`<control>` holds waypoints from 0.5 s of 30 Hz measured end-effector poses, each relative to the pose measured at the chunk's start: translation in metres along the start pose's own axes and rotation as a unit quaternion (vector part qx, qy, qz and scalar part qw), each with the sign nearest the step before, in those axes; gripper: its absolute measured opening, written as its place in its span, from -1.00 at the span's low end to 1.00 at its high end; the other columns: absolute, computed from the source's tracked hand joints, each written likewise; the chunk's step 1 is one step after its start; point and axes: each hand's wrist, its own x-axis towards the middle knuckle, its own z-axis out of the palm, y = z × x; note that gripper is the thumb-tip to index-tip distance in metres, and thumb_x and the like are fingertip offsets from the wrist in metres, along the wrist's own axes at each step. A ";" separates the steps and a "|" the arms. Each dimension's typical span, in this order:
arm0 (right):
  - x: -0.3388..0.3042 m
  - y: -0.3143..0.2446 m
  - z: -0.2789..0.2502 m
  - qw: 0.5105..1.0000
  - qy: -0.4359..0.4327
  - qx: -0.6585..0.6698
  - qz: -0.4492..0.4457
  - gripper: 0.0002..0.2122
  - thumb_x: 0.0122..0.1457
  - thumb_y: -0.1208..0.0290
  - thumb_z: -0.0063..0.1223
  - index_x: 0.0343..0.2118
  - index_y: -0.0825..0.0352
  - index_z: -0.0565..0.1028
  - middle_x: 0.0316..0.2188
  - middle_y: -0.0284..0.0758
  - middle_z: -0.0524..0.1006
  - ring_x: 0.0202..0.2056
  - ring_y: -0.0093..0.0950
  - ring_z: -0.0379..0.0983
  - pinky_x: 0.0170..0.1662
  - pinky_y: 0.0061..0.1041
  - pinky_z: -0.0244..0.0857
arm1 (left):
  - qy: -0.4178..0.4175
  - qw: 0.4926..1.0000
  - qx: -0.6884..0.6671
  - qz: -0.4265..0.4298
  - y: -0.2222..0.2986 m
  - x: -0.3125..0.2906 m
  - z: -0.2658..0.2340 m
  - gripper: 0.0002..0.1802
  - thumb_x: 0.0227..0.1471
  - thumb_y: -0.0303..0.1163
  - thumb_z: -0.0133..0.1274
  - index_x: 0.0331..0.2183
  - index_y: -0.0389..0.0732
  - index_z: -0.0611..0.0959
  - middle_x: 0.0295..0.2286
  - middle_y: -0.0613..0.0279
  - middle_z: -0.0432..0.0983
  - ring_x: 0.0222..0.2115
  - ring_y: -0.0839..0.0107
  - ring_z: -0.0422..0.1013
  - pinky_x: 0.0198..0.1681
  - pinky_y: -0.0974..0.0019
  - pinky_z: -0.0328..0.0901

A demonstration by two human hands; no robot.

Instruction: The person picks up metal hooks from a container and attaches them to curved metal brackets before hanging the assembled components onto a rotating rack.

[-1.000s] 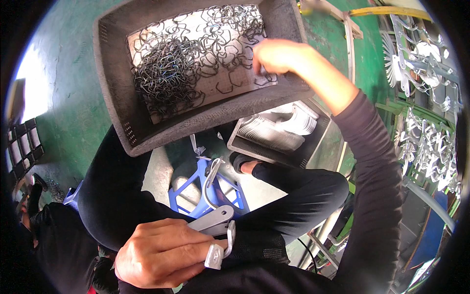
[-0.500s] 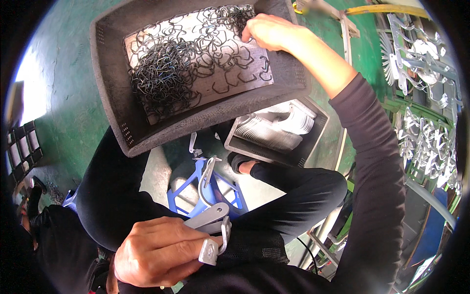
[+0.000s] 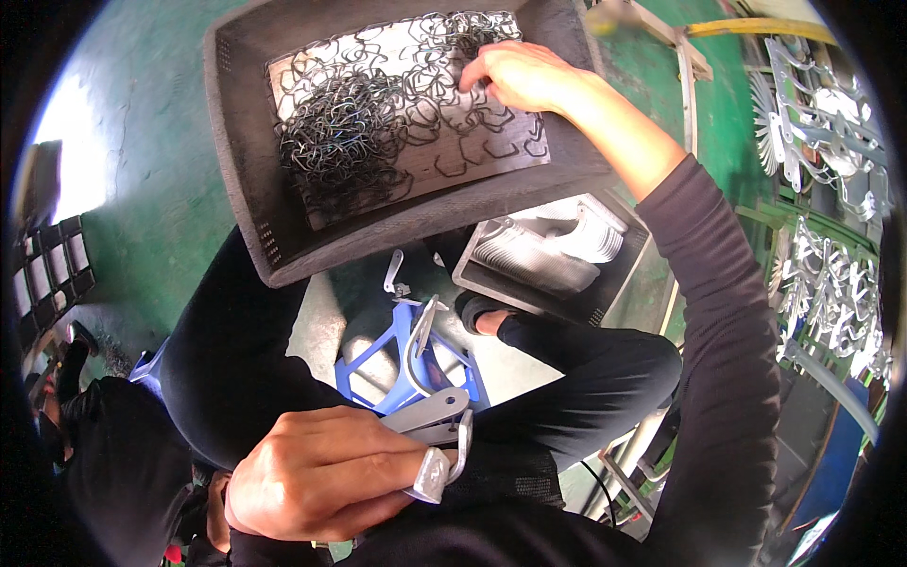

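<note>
My left hand (image 3: 331,472) is closed around a set of silver metal levers (image 3: 430,411), whose flat arm and curved end stick out past the fingers. Up at the dark grey bin (image 3: 397,225), my right hand (image 3: 524,77) reaches over the right part, fingers bent and fingertips down among loose bent black wire clips (image 3: 430,104). Whether a clip is between those fingers is hidden. A dense heap of such clips (image 3: 340,128) lies on the left of the pale board (image 3: 430,178) in the bin.
Below the bin, a second dark crate (image 3: 472,276) holds stacked silver metal parts (image 3: 543,260). A blue stand (image 3: 408,364) with a silver lever on it is between my legs. Racks of silver parts (image 3: 831,293) hang at the right. A person in black (image 3: 123,472) is at lower left.
The view has shifted, so the bin and stand appear farther right. Within the bin, my right fingertips have moved left, away from the back-right clump. My left hand keeps its hold on the levers.
</note>
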 end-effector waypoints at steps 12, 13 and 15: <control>0.000 -0.017 0.000 0.998 -0.052 0.010 0.025 -0.84 -0.09 0.55 -0.05 -0.44 0.19 0.54 -0.36 -0.34 0.47 -0.18 -0.34 0.38 -0.12 -0.37 0.25 | 0.006 1.000 0.004 0.010 0.002 -0.001 0.001 -0.64 -0.33 -0.59 0.20 -0.33 -0.35 0.58 -0.38 0.05 0.51 -0.42 0.21 0.49 -0.34 0.31 0.40; 0.000 -0.013 -0.002 0.999 -0.033 0.010 0.030 -0.84 -0.09 0.55 -0.04 -0.44 0.19 0.54 -0.36 -0.34 0.47 -0.18 -0.35 0.38 -0.12 -0.38 0.25 | 0.006 1.000 0.005 0.010 0.002 -0.001 0.001 -0.64 -0.33 -0.59 0.20 -0.33 -0.35 0.58 -0.38 0.05 0.51 -0.42 0.21 0.49 -0.35 0.31 0.40; 0.001 -0.008 -0.005 0.999 0.005 0.011 0.038 -0.85 -0.09 0.55 -0.01 -0.45 0.18 0.54 -0.36 -0.34 0.47 -0.19 -0.36 0.39 -0.12 -0.39 0.25 | 0.006 1.000 0.007 0.009 0.003 -0.001 0.002 -0.64 -0.33 -0.59 0.20 -0.33 -0.35 0.58 -0.38 0.05 0.51 -0.43 0.21 0.49 -0.35 0.31 0.40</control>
